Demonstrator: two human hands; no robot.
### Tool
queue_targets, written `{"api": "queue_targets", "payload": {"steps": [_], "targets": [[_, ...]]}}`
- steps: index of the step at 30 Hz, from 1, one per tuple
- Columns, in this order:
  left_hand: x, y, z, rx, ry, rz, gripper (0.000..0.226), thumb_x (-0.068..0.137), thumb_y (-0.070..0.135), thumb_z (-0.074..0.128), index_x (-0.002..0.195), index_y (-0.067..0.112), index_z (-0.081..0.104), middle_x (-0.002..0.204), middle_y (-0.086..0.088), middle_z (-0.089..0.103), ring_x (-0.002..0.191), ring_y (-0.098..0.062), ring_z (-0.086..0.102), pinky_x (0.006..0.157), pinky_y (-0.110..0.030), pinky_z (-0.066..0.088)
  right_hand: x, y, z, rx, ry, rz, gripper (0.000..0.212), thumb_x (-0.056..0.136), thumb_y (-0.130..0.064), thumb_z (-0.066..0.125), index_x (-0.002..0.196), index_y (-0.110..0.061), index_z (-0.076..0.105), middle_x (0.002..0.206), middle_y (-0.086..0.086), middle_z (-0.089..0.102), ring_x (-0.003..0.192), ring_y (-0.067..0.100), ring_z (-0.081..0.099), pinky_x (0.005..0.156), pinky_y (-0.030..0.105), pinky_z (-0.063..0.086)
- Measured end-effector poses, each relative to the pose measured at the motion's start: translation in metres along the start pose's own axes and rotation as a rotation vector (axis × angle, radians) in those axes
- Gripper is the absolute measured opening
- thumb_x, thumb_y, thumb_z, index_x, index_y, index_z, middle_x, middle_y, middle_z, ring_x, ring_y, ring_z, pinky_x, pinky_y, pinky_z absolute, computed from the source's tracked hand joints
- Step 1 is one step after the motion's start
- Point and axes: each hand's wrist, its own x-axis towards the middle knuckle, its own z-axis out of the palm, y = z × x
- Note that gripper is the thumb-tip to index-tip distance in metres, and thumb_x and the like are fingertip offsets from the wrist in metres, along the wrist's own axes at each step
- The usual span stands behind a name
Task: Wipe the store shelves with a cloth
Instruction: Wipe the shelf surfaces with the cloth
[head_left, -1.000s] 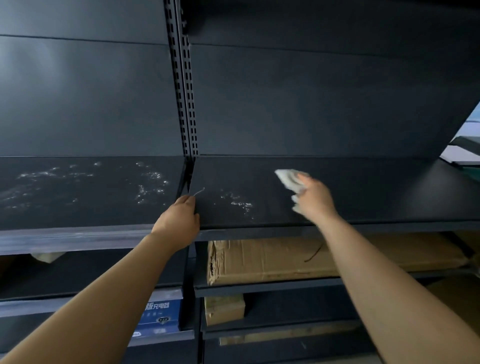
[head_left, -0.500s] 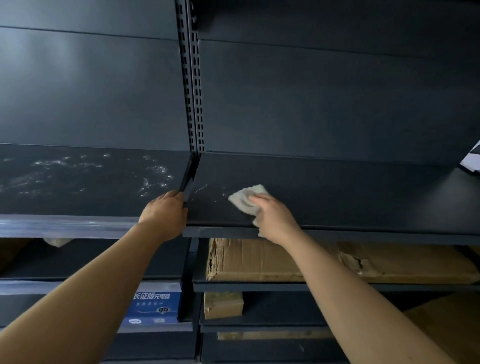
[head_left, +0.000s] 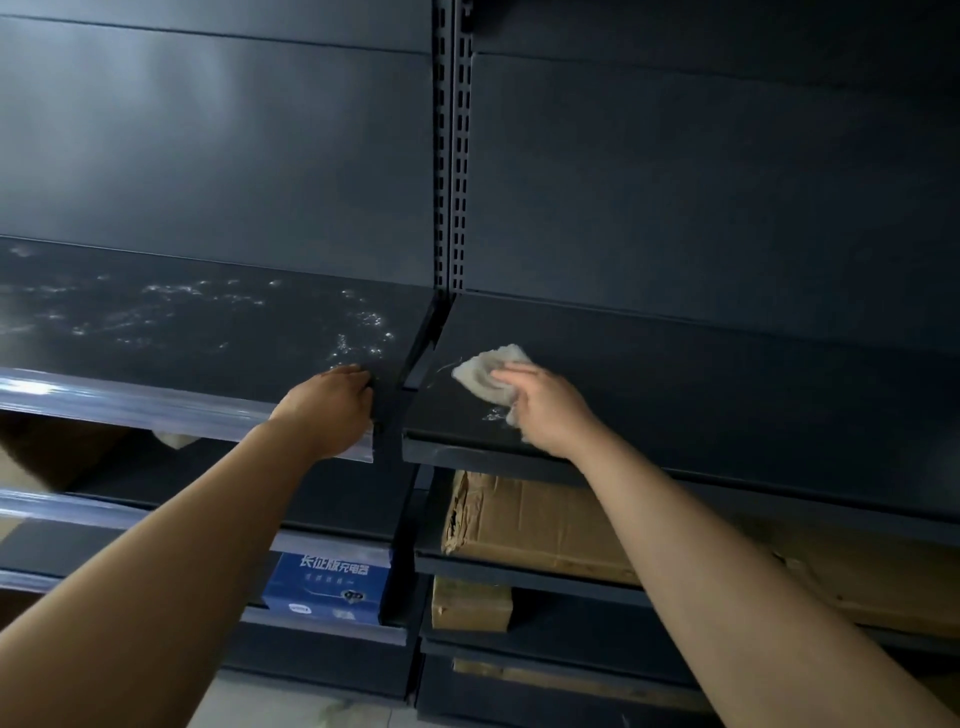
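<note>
Two dark metal shelves meet at a slotted upright post. My right hand presses a crumpled pale cloth onto the right shelf, near its left front corner. A small wet smear lies just below the cloth. My left hand grips the front right corner of the left shelf, whose top is speckled with pale dust or droplets.
Under the right shelf lies a flat cardboard box, with a smaller carton on the level below. A blue printed box sits low on the left. Clear plastic price strips line the left shelves' front edges.
My right hand has slid the cloth leftward along the right shelf to its left corner. The view has shifted left. My left hand keeps its hold on the shelf corner.
</note>
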Motion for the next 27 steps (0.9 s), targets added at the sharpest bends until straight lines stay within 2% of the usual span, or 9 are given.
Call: {"api": "queue_targets", "payload": {"steps": [3,5,7,10,13,15,17,20,27], "targets": [[-0.002,0.003,-0.002,-0.046,-0.001,-0.022,0.040,0.101,0.018,0.028,0.131,0.003,0.049,0.146,-0.010,0.042,0.135,-0.026,0.038,0.106,-0.036,0.032,-0.022,-0.030,0.019,0.074,-0.069,-0.122,0.051,0.090,0.006,0.045,0.133,-0.021,0.055,0.146,-0.004,0.044,0.134,0.011,0.040,0.106,0.015,0.028],[-0.002,0.002,-0.002,-0.060,-0.015,-0.024,0.040,0.101,0.015,0.028,0.133,0.001,0.048,0.145,-0.012,0.042,0.134,-0.025,0.038,0.107,-0.035,0.031,-0.034,-0.047,0.023,0.163,-0.100,-0.178,0.050,0.090,0.008,0.042,0.128,-0.019,0.060,0.140,-0.003,0.052,0.128,0.006,0.047,0.103,0.013,0.032],[0.001,-0.005,-0.003,-0.058,-0.012,-0.004,0.035,0.099,0.014,0.031,0.124,0.005,0.054,0.134,-0.013,0.052,0.120,-0.030,0.049,0.096,-0.040,0.041,-0.038,-0.054,0.018,0.221,-0.087,-0.188,0.048,0.091,0.007,0.038,0.124,-0.018,0.062,0.133,0.001,0.058,0.098,-0.007,0.061,0.081,0.009,0.046],[0.005,-0.021,-0.003,-0.058,0.015,0.003,0.025,0.094,0.017,0.033,0.099,0.012,0.057,0.107,-0.010,0.061,0.089,-0.030,0.057,0.072,-0.036,0.044,-0.021,-0.040,-0.006,0.279,0.107,-0.110,0.046,0.091,0.008,0.039,0.122,-0.014,0.064,0.120,0.007,0.063,0.049,-0.007,0.055,0.042,0.007,0.037],[0.007,-0.033,-0.006,-0.040,-0.008,-0.003,0.026,0.094,0.023,0.034,0.102,0.011,0.056,0.113,-0.008,0.059,0.094,-0.029,0.057,0.078,-0.038,0.047,0.011,0.000,-0.030,0.225,0.247,0.118,0.051,0.085,0.009,0.047,0.128,-0.016,0.059,0.128,0.004,0.055,0.082,0.009,0.064,0.064,0.026,0.058],[0.008,-0.037,-0.009,-0.011,-0.026,0.021,0.033,0.096,0.024,0.033,0.116,0.011,0.056,0.128,-0.006,0.055,0.109,-0.029,0.055,0.089,-0.040,0.047,0.026,0.021,-0.027,-0.015,0.142,0.243,0.061,0.080,0.008,0.057,0.136,-0.015,0.050,0.146,0.002,0.042,0.122,0.019,0.052,0.096,0.033,0.049],[0.010,-0.039,-0.011,0.025,-0.042,0.049,0.037,0.097,0.025,0.033,0.124,0.011,0.053,0.137,-0.004,0.050,0.120,-0.028,0.051,0.096,-0.039,0.044,0.036,0.019,-0.014,-0.196,0.069,0.237,0.062,0.084,0.002,0.059,0.142,-0.013,0.040,0.155,0.002,0.028,0.141,0.020,0.030,0.109,0.030,0.035],[0.010,-0.038,-0.014,0.047,-0.055,0.072,0.039,0.098,0.025,0.032,0.129,0.010,0.051,0.141,-0.005,0.046,0.126,-0.027,0.047,0.100,-0.038,0.040,0.049,-0.017,0.005,-0.189,-0.006,0.114,0.058,0.089,0.000,0.055,0.143,-0.011,0.038,0.155,0.002,0.027,0.143,0.018,0.024,0.110,0.025,0.027],[0.011,-0.048,-0.011,0.040,-0.074,0.134,0.040,0.099,0.026,0.029,0.129,0.008,0.050,0.141,-0.007,0.045,0.125,-0.028,0.047,0.101,-0.040,0.041,0.006,-0.077,0.046,0.009,0.003,-0.030,0.047,0.088,0.008,0.046,0.129,-0.013,0.059,0.141,0.000,0.050,0.129,0.013,0.045,0.102,0.010,0.025]]}}
